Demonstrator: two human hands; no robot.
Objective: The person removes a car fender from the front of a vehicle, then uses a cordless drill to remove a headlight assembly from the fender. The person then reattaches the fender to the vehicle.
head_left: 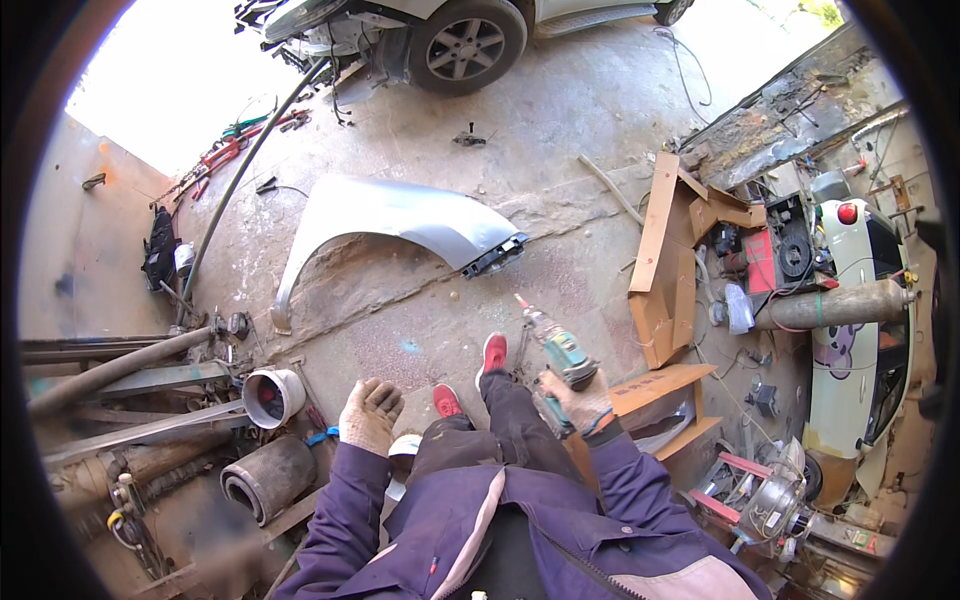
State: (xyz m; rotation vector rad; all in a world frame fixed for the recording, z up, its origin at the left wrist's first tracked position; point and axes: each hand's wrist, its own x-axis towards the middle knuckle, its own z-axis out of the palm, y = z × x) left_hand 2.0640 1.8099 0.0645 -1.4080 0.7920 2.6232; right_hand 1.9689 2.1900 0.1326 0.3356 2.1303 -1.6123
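Drill [562,350] sits within curled fingers [556,390] of the right hand [584,405].

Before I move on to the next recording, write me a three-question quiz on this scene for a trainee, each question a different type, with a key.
1. Multiple choice: what is the right hand holding?
A) a hammer
B) a drill-like power tool
C) a paint brush

2. True or false: the silver fender lies on the floor between the red shoes and the car wheel.

3. Fill in the blank: in the picture, the folded brown cardboard lies to the ____ of the fender.

Key: 1. B; 2. True; 3. right.
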